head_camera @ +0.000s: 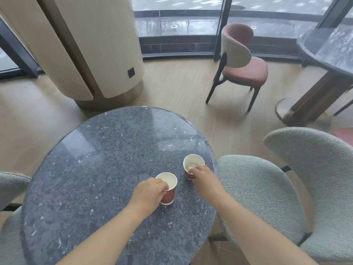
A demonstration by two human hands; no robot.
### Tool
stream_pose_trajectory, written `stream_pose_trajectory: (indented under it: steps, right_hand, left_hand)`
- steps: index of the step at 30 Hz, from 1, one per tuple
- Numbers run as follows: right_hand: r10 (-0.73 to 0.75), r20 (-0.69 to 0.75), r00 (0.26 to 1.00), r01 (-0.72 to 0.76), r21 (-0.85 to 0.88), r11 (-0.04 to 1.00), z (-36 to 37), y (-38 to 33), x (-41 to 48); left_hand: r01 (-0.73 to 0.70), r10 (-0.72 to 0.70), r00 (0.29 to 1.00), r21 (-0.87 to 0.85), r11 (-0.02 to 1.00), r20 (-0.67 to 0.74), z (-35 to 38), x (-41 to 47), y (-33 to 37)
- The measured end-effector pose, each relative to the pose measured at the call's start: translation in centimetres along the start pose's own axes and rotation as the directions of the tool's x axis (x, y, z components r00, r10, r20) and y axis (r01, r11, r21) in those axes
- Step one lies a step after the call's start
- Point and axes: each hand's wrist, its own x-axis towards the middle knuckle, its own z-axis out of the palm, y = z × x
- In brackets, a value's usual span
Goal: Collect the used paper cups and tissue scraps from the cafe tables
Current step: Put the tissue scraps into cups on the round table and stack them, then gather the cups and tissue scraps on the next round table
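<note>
Two-handed pickup: pinching near paper cup (169,197) with left hand (148,194), far paper cup (193,160) with right hand (203,177); next, lift both upright.

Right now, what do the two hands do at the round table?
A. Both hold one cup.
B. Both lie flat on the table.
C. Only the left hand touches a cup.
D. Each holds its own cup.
D: the left hand grips the left cup at its rim and the right hand pinches the rim of the right cup.
</note>
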Motion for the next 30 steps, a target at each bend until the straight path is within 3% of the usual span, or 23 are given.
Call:
stream_pose_trajectory:
  steps: [8, 13, 18, 25, 30]
  right_hand:
    - [0.048, -0.079, 0.996, -0.045, 0.031, 0.998, 0.3, -1.6, -1.1]
    - [0.031, -0.284, 0.958, 0.023, 0.185, 0.982, -1.4, -5.3, -4.8]
    - [0.059, -0.427, 0.902, 0.036, 0.212, 0.977, -3.0, -9.4, -10.1]
    - [0.24, -0.544, 0.804, -0.122, 0.245, 0.962, -3.2, -13.2, -18.3]
    - [0.426, -0.585, 0.69, -0.303, 0.301, 0.904, -1.5, -14.8, -25.1]
  left_hand:
    - [-0.072, 0.058, 0.99, -0.109, 0.991, -0.126, -2.3, -1.0, -0.7]
    - [-0.181, 0.135, 0.962, -0.183, 0.966, -0.239, -4.9, -2.9, -1.3]
    - [-0.307, 0.235, 0.924, -0.218, 0.926, -0.302, -7.1, -5.9, -1.5]
    - [-0.435, 0.357, 0.896, -0.353, 0.829, -0.264, -7.7, -9.7, 0.3]
    - [-0.529, 0.501, 0.845, -0.419, 0.738, -0.185, -5.9, -12.1, 3.0]
